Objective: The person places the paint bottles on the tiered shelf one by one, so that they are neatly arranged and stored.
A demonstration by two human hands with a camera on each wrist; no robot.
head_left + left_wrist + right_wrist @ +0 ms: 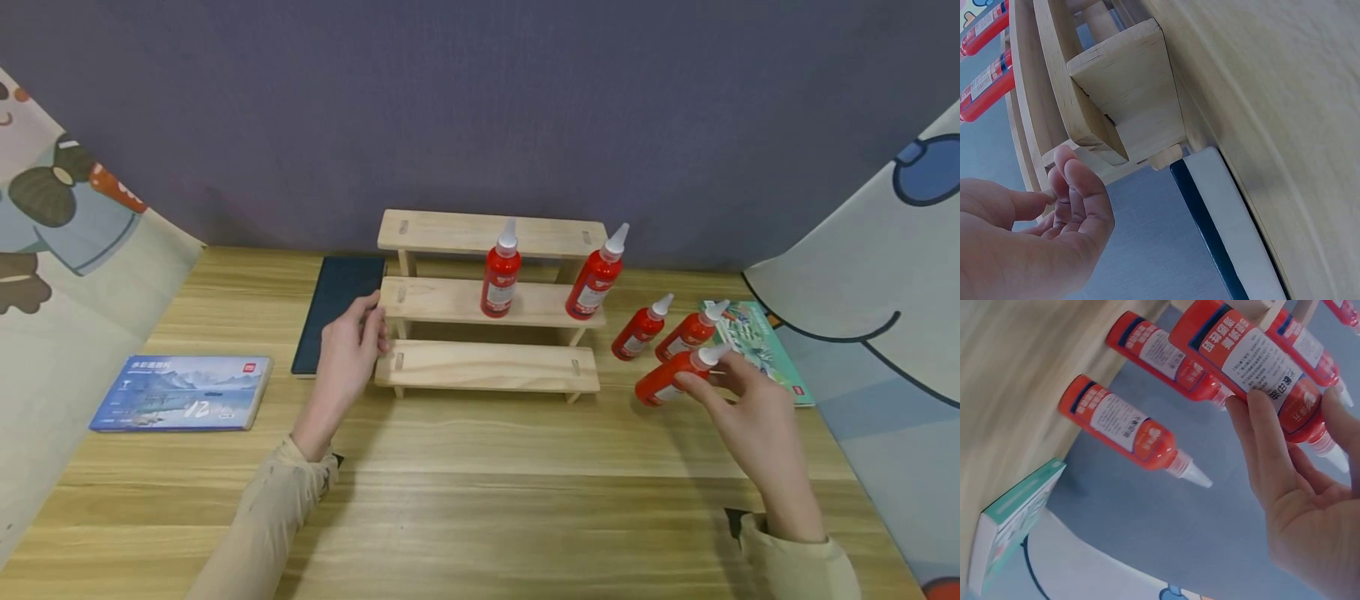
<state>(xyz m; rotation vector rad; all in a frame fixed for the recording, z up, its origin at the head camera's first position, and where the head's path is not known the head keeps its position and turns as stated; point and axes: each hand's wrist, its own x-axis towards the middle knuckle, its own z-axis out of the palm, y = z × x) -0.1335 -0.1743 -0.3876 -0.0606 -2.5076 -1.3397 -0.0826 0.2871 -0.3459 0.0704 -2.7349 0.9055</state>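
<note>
A three-tier wooden stand (487, 367) occupies the middle of the table against the back wall. At the left end of its middle tier, my left hand (351, 342) pinches the board's edge between thumb and curled fingers. My right hand (750, 417) grips a red ink bottle (667, 379) with a white nozzle, tilted, near its neck. Whether its base touches the table I cannot tell. Just behind it stand two matching bottles, one (637, 333) on the left and one (1116, 425) on the right. Two more, a left one (500, 283) and a right one (594, 285), stand on the middle tier.
A dark book (330, 308) lies partly behind my left hand. Farther left is a blue box with a lake picture (183, 393). A green book (772, 354) lies at the right edge beyond my right hand. A grey-blue wall (480, 108) bounds the back.
</note>
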